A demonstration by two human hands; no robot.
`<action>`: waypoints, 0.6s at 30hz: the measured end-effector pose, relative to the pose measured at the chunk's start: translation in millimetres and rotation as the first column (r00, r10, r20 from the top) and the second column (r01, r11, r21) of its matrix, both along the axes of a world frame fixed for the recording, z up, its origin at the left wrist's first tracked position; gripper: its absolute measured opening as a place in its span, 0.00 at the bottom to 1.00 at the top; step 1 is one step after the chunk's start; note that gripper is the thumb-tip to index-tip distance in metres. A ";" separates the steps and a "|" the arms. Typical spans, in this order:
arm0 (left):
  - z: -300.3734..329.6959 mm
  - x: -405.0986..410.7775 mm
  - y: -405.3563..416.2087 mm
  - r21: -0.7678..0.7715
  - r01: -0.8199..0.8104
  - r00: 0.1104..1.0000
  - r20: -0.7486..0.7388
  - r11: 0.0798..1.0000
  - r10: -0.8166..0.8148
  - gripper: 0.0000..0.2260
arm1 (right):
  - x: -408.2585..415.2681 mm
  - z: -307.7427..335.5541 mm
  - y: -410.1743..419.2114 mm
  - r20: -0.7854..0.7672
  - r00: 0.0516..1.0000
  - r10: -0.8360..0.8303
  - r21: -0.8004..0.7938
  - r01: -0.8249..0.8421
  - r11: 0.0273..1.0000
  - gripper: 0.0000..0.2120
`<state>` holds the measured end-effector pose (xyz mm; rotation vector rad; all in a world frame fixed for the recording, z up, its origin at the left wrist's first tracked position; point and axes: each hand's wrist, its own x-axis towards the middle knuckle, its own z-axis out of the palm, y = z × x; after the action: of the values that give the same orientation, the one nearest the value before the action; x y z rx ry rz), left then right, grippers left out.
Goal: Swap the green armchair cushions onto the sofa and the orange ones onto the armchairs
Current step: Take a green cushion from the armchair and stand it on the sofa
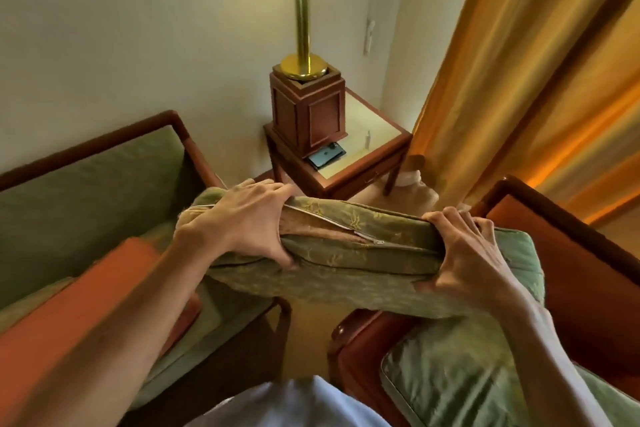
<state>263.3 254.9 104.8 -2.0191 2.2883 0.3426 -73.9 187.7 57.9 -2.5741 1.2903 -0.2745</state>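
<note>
I hold a green patterned cushion (pixel 356 253) up in front of me, its zipped edge facing me and the zip partly undone. My left hand (pixel 242 222) grips its left end and my right hand (pixel 474 253) grips its right end. It hangs over the gap between two seats. On the left stands a green-upholstered seat (pixel 86 191) with an orange cushion (pixel 90 291) lying on it. On the right, an orange-upholstered seat (pixel 561 263) with a wooden frame carries another green cushion (pixel 460 371) on its seat.
A small wooden side table (pixel 377 163) stands in the corner behind the cushion, bearing a brass lamp (pixel 303 28) on a wooden box and a phone (pixel 327 155). Orange curtains (pixel 540 80) hang at the right. Carpet shows between the seats.
</note>
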 end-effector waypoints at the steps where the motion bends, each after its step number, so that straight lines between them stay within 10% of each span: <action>1: 1.2 24.2 18.3 -0.012 -0.048 0.999 0.015 0.999 0.048 0.46 | 28.3 -0.7 2.1 -0.005 0.999 0.050 -0.014 -0.050 0.999 0.45; 18: -37.4 407.1 324.8 -0.007 -0.719 0.692 0.082 0.695 0.717 0.43 | 546.0 -66.0 128.1 -0.059 0.793 0.606 -0.033 -0.609 0.793 0.50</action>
<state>670.3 579.7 67.4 -2.7776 1.3142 0.3092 472.0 315.7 -8.1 -2.8798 0.3982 -0.1187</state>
